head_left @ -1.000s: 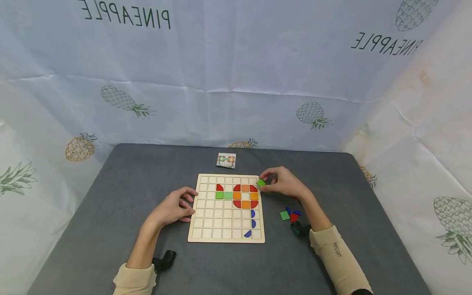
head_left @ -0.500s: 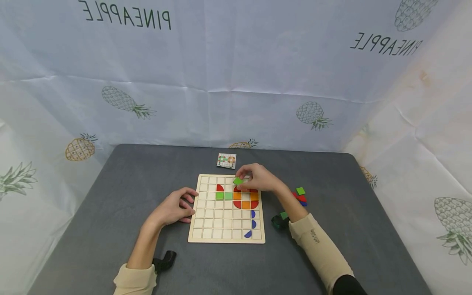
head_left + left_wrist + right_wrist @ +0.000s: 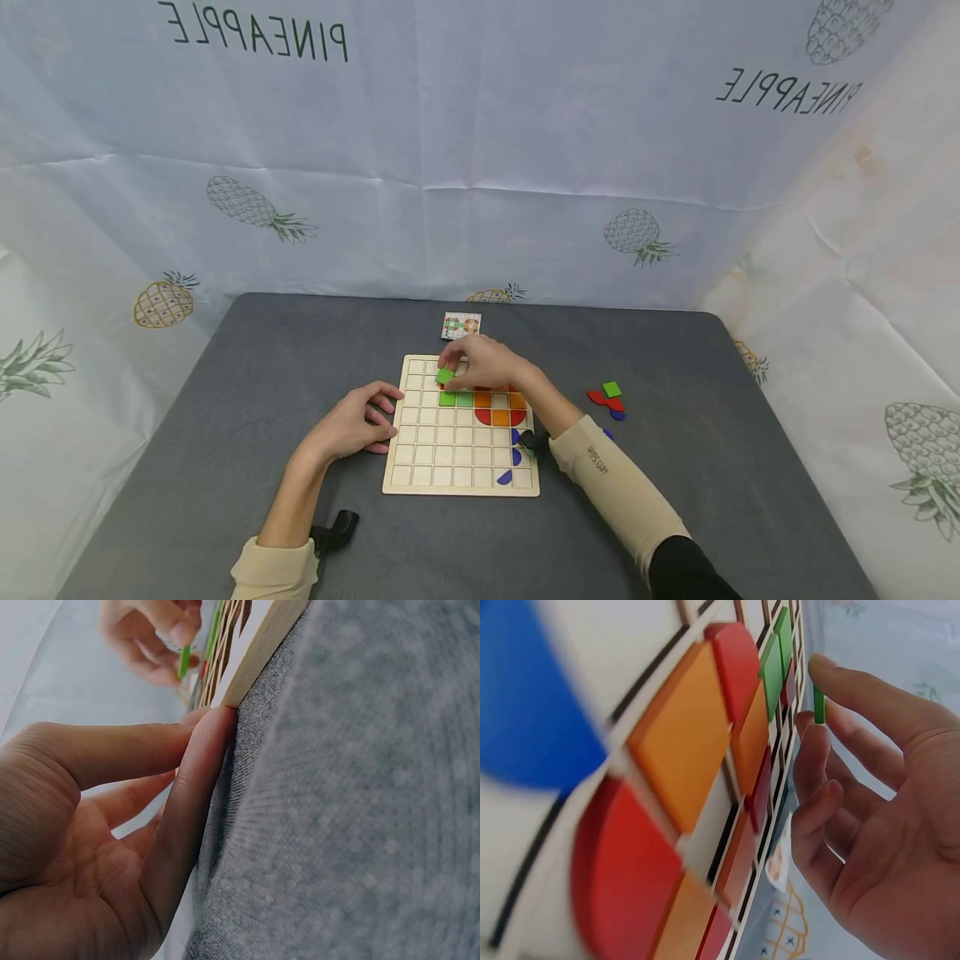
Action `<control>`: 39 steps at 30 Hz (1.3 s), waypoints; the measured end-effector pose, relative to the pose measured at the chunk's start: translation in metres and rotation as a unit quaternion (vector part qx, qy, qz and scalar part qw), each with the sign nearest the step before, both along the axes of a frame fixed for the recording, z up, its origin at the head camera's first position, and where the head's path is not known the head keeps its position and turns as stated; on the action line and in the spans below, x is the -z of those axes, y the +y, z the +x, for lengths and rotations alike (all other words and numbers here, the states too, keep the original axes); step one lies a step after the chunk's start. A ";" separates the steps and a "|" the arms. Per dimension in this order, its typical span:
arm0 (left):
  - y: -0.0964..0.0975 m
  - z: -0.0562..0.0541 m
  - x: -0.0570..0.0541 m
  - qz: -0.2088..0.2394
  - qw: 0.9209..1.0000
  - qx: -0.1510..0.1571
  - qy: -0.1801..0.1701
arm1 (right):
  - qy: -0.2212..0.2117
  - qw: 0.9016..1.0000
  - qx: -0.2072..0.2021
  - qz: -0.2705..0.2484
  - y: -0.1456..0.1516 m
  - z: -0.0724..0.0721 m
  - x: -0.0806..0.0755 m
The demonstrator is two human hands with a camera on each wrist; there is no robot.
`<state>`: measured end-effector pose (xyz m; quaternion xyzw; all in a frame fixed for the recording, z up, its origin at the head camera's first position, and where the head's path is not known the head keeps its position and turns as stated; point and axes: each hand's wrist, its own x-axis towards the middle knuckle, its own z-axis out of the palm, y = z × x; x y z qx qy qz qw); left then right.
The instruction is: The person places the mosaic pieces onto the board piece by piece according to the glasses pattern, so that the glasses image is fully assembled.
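My right hand (image 3: 487, 364) pinches a small green square tile (image 3: 446, 376) between thumb and fingers, over the upper left part of a wooden grid board (image 3: 431, 455). In the right wrist view the green tile (image 3: 819, 706) stands on edge between the fingertips, off the board. My left hand (image 3: 352, 423) touches the board's left edge, its fingertips against the pale wooden side (image 3: 259, 664) in the left wrist view. On the board lie two green squares (image 3: 456, 399), orange squares (image 3: 500, 417), red rounded pieces (image 3: 482, 417) and blue half-rounds (image 3: 506, 477). My right hand hides part of the top rows.
A small pattern card (image 3: 461, 323) lies behind the board, partly overlapped by my right hand. Loose pieces sit to the right on the grey table (image 3: 675, 467): a green square (image 3: 612, 389), red pieces (image 3: 615, 405) and blue ones (image 3: 617, 415).
My right hand has carried the green tile leftward from the board's right edge to above its upper left part. The left hand has stayed at the left edge.
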<state>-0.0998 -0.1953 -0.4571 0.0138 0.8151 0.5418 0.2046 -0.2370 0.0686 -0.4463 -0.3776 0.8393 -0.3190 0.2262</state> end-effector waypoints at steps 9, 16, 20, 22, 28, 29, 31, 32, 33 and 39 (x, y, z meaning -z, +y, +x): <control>0.000 0.000 0.000 0.002 1.000 0.003 0.000 | 0.018 0.999 -0.022 0.044 -0.021 0.000 0.000; 0.000 0.001 0.000 0.003 1.000 0.003 0.004 | 0.002 0.998 -0.034 0.046 -0.027 0.002 -0.001; 0.000 0.001 0.000 0.004 1.000 0.003 0.004 | 0.014 0.998 -0.035 0.047 -0.026 0.004 -0.002; 0.000 0.001 0.000 0.004 1.000 0.003 0.004 | 0.016 0.998 -0.032 0.045 -0.025 0.005 -0.002; 0.000 0.001 0.002 0.001 1.000 0.001 0.002 | -0.003 1.000 -0.019 0.018 -0.014 0.009 -0.003; 0.000 0.001 0.002 0.001 1.000 0.001 0.002 | -0.007 1.000 -0.016 0.012 -0.011 0.009 -0.003; 0.000 0.001 0.002 0.000 1.000 0.002 0.002 | -0.017 1.000 -0.008 0.005 -0.004 0.010 -0.004; 0.000 0.001 0.002 0.000 1.000 0.002 0.002 | -0.021 1.000 -0.003 0.003 -0.001 0.011 -0.003; 0.000 0.001 0.002 0.000 1.000 0.002 0.002 | -0.022 1.000 0.002 0.002 0.003 0.011 -0.003; 0.000 0.001 0.002 -0.001 1.000 -0.002 0.005 | -0.009 1.000 0.024 -0.006 0.031 0.012 -0.002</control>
